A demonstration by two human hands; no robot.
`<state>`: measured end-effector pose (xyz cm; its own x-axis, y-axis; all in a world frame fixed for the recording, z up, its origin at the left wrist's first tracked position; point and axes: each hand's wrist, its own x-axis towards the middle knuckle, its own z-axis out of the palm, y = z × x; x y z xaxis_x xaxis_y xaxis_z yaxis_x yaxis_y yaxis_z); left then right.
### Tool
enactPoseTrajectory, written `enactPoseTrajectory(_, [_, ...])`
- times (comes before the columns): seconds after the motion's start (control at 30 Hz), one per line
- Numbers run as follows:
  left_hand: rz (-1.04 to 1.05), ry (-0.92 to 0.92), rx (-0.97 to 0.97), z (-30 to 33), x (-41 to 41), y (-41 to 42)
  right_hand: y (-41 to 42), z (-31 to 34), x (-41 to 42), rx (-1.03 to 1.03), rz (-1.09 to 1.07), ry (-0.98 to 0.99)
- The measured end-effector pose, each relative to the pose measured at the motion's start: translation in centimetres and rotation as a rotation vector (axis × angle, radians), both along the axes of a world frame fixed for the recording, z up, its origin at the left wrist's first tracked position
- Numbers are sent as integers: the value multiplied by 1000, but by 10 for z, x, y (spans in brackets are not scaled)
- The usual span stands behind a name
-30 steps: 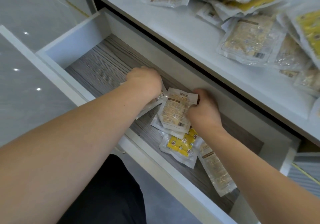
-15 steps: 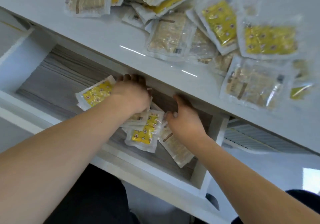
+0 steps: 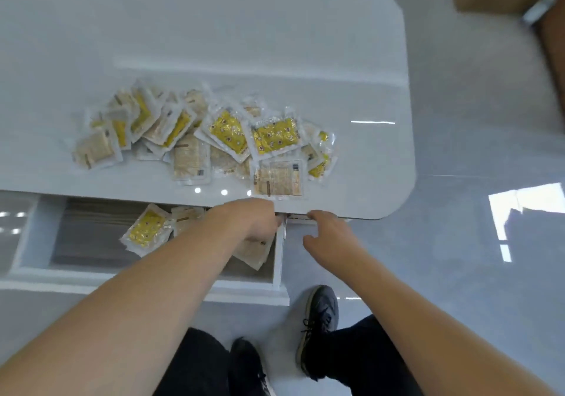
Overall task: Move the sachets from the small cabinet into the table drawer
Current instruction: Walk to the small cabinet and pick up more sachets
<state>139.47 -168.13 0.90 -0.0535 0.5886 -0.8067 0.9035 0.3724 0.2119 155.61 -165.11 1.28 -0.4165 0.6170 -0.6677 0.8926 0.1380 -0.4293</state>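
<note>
From the head camera, the open white table drawer with a grey wood-grain floor (image 3: 91, 236) juts out from under the glossy white tabletop with rounded corners (image 3: 275, 44). A few clear plastic sachets, some yellow-filled, some beige (image 3: 146, 230), already lie in the drawer; a far larger heap of the same sachets (image 3: 208, 139) sits on the tabletop just behind the drawer.

The left hand (image 3: 250, 221) reaches into the drawer's right end, fingers tucked under the tabletop edge — whether it grips anything I cannot tell. The right hand (image 3: 328, 238) hovers loosely curled and apparently empty, just outside the drawer's right wall.

The step seems to be settling sachets in the drawer. Done well, they should be pushed flat toward the drawer's bare left half, which has the most room — the right end is crowded. The tabletop overhangs the drawer's back, so hands should lift out forward, clear of that edge. The small cabinet is not in view.
</note>
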Motion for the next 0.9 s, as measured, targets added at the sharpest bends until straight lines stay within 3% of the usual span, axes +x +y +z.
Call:
enactPoseTrajectory(0.3, [-113,149,519,240,22,77,68,230,51,259,-207,57])
enactPoseTrajectory(0.53, [-150,222,807,397,53,141,132,381,86,459,-252,127])
enactPoseTrajectory(0.7, [-70,270,920,474,76,205,193,457,120,580,-193,182])
enactPoseTrajectory(0.9, [8,257,977,514,128,285,277,507,167,661,-140,216])
